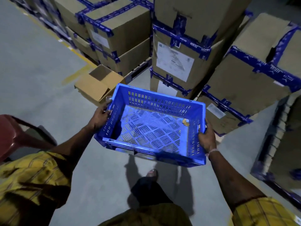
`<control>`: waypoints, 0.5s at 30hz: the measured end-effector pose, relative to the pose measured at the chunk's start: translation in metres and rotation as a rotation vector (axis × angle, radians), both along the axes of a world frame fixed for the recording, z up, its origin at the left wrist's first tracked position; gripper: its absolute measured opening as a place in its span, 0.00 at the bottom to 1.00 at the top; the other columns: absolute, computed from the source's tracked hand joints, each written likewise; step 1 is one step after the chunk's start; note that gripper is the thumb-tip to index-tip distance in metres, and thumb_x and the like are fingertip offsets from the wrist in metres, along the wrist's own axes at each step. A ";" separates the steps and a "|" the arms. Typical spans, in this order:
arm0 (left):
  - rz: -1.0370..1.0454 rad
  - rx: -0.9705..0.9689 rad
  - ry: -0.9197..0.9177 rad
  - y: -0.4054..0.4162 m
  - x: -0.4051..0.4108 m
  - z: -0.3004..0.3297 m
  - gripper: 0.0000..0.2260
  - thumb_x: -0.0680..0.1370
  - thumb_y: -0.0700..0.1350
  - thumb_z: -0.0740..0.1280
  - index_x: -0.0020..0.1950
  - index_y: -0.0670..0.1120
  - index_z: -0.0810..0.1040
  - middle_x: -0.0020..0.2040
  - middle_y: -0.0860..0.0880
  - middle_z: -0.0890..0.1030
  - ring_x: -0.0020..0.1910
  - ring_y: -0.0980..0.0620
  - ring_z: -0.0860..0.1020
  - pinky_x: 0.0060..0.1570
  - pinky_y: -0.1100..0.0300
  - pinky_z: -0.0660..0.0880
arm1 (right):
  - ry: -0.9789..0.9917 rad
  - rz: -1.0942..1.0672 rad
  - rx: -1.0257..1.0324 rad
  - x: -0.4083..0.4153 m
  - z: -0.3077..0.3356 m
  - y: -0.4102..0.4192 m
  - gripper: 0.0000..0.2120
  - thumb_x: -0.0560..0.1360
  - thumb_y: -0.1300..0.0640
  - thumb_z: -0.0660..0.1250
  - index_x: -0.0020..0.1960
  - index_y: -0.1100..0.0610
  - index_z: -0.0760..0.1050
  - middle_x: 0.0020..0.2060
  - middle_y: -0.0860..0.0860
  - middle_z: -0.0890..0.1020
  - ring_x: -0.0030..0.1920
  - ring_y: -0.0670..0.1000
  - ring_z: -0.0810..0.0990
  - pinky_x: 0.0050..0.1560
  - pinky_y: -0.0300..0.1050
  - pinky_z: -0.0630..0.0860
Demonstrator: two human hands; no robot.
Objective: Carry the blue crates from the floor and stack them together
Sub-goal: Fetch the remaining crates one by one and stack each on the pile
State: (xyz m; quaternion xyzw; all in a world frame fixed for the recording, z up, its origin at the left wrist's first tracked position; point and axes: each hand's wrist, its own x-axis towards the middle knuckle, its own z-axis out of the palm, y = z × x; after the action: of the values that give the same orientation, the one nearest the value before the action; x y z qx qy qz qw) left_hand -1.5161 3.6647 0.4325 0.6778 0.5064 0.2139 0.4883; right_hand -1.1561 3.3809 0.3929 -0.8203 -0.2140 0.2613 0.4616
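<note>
- While the person stood on the grey floor (pixel 40 66), a blue crate (pixel 151 128) hung in the air in front of the body, carried level between both hands and clear of the floor.
- Left of the crate, the left hand (pixel 99 118) gripped the crate's short side wall, its fingers curled over the rim and the thumb lying along the outside.
- Right of the crate, the right hand (pixel 206 137) gripped the opposite short wall, its fingers wrapped round the rim; a thin band (pixel 211 151) circled that wrist.
- Inside the crate, on its perforated bottom near the right-hand wall, lay a small yellowish scrap (pixel 185 122); what it was could not be told.
- Beyond the crate's far left corner, an open cardboard box (pixel 97 84) sat on the floor with its flaps up.
- Beyond the crate's far wall rose stacked cartons (pixel 182 46) bound in blue tape, one bearing a white paper label (pixel 175 62).
- Right of the crate, more taped cartons (pixel 254 75) stood near, tilted in the wide-angle view.
- Far left of the crate, a dark red plastic chair (pixel 14 132) showed at the picture's edge.
- Below the crate, a foot (pixel 152 174) and a dark trouser leg showed on the floor, with the crate's shadow beside them.
- Both arms came out of yellow checked sleeves (pixel 32 176).
</note>
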 end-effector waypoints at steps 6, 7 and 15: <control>-0.073 -0.068 -0.014 0.087 0.046 -0.024 0.23 0.83 0.28 0.56 0.78 0.40 0.65 0.70 0.41 0.74 0.56 0.47 0.74 0.45 0.65 0.76 | 0.120 -0.150 0.007 0.003 -0.030 0.048 0.34 0.74 0.71 0.65 0.76 0.50 0.64 0.66 0.57 0.78 0.64 0.58 0.78 0.65 0.60 0.74; -0.090 -0.071 -0.011 0.100 0.052 -0.031 0.24 0.83 0.28 0.56 0.78 0.40 0.65 0.69 0.41 0.74 0.56 0.48 0.74 0.47 0.65 0.77 | 0.124 -0.172 -0.002 0.004 -0.034 0.056 0.33 0.74 0.71 0.65 0.76 0.51 0.65 0.66 0.57 0.78 0.64 0.57 0.78 0.66 0.59 0.74; -0.208 -0.142 0.003 0.202 0.093 -0.113 0.24 0.83 0.30 0.59 0.78 0.44 0.67 0.69 0.37 0.76 0.57 0.45 0.75 0.66 0.37 0.72 | 0.169 -0.371 -0.049 -0.006 -0.088 0.107 0.34 0.74 0.70 0.66 0.76 0.50 0.65 0.65 0.55 0.80 0.63 0.57 0.79 0.64 0.60 0.75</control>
State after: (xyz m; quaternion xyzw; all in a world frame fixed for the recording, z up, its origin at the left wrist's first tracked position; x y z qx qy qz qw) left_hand -1.4230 3.8666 0.3195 0.6906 0.4481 0.1244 0.5539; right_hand -1.1622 3.4876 0.3049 -0.8317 -0.0132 0.2450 0.4980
